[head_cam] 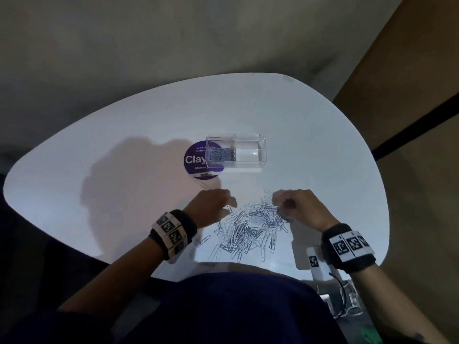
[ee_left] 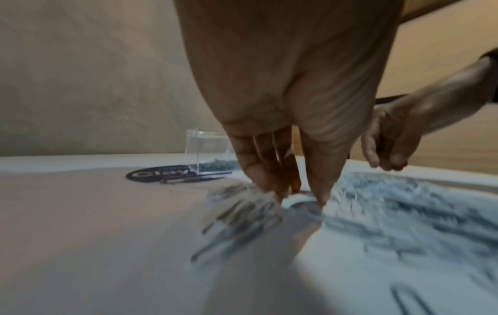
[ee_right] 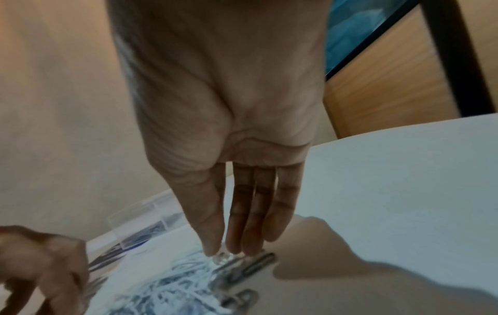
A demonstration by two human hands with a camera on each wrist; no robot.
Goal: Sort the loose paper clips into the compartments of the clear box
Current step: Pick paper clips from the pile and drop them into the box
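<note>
A heap of silver paper clips (head_cam: pixel 250 229) lies on the white table (head_cam: pixel 99 157) in front of me. Behind it stands the clear box (head_cam: pixel 236 155); its left compartment holds clips and its right one looks empty. My left hand (head_cam: pixel 229 207) is at the heap's left edge, thumb and fingertips (ee_left: pixel 280 191) meeting on a clip at the table surface. My right hand (head_cam: pixel 277 207) is over the heap's far right side, and its thumb and forefinger pinch a shiny clip (ee_right: pixel 221 256). The wrist views are blurred, so clip sizes are hard to tell.
A round purple sticker (head_cam: pixel 196 162) lies partly under the box's left end, with a loose clip (head_cam: pixel 202 183) just in front of it. A white marker block (head_cam: pixel 314 261) and cables (head_cam: pixel 345 294) sit at the front right table edge.
</note>
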